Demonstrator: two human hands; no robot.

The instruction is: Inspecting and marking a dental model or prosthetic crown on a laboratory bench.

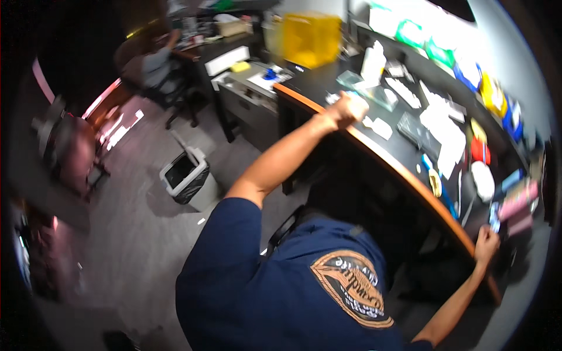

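My left hand [349, 109] is closed at the front edge of the black desk [319, 79], beside a clear glass plate [383, 98]. A bit of whitish-blue stuff shows by its fingers, too blurred to name. At the desk's right end my right hand [487, 243] is closed too, against a small light-blue and white thing [494, 216] I cannot make out. Close by are pink boxes [518, 202] and a white computer mouse [483, 180]. Between my hands lie a black flat case [418, 133], white papers [451, 137] and a blue-and-yellow tool [434, 178].
An orange strip edges the desk [404, 172]. At its far end stand a yellow translucent box [312, 40] and a white bottle [373, 61]. Coloured packets [494, 93] line a shelf. A grey bin [202, 181] and an office chair [167, 82] stand on the floor to the left.
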